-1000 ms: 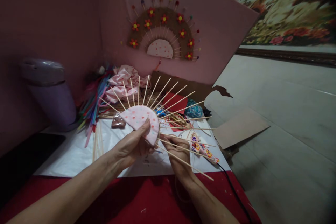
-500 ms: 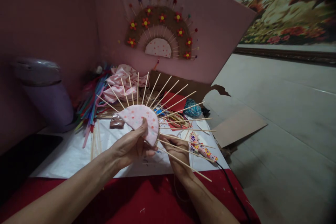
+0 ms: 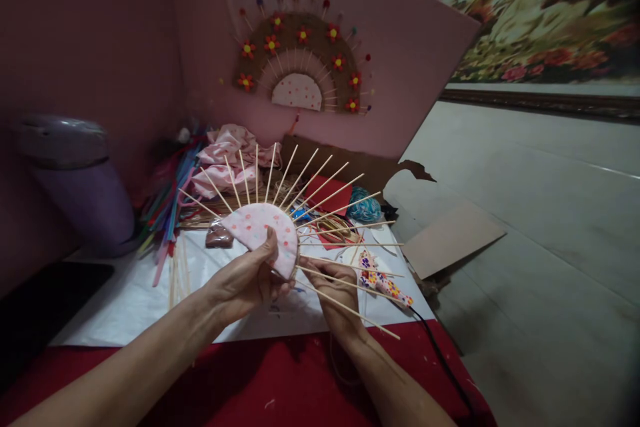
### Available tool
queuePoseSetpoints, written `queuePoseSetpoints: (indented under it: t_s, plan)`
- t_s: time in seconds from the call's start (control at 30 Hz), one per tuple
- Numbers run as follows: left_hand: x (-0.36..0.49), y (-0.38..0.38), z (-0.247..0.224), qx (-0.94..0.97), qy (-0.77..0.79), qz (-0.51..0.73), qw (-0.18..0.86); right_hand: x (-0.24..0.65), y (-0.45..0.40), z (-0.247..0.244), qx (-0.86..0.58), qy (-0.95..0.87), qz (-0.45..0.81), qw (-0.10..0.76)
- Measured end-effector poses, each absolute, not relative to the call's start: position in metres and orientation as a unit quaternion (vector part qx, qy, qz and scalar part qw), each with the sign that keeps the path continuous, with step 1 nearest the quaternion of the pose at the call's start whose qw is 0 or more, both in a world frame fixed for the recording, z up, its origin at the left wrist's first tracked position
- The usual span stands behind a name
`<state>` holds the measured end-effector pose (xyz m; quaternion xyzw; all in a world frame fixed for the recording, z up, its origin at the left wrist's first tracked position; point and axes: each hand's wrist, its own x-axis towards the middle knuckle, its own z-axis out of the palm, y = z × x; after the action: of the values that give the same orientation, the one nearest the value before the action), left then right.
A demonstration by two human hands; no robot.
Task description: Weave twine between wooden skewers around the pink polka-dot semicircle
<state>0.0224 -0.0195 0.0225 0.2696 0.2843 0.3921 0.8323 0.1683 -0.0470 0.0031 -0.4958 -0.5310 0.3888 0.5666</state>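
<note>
A half-circle piece (image 3: pixel 250 227) covered in spotted pink cloth has several thin wooden sticks (image 3: pixel 345 193) fanning out from its curved edge. My left hand (image 3: pixel 250 280) grips it near its lower right end, thumb on the front and fingers behind. Beneath the lower sticks, my right hand (image 3: pixel 337 297) is closed at the piece's edge, its fingertips pinched together and partly hidden by sticks; what they hold I cannot make out. Some thin cord hangs below this hand.
Behind lie crumpled pink cloth (image 3: pixel 235 147), coloured pipe cleaners (image 3: pixel 167 220), blue yarn (image 3: pixel 364 205) and red paper (image 3: pixel 330 195). A flower-patterned glue gun (image 3: pixel 385 283) with a black cord lies right. A purple bottle (image 3: pixel 83 193) stands left; a finished-looking fan decoration (image 3: pixel 299 91) is at the back.
The half-circle piece and its sticks have shifted slightly left and tilted a little in my left hand. My right hand stays closed beside the edge. The whole view has shifted slightly.
</note>
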Motion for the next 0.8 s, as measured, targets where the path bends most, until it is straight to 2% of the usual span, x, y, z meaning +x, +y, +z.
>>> queuePoseSetpoints:
  t_s: [0.23,0.47,0.8]
  plan:
    - [0.0216,-0.0210,0.0256,0.252,0.225,0.378,0.862,0.1685,-0.0455,0.0028,-0.518,-0.525,0.358,0.573]
    - [0.0227,-0.0212,0.0263,0.247,0.241,0.372,0.861,0.1712,-0.0455,0.0028,-0.525,-0.533,0.332,0.575]
    - [0.0238,-0.0187,0.0242,0.234,0.261,0.373,0.859,0.1739,-0.0450,0.0018,-0.511,-0.512,0.368,0.584]
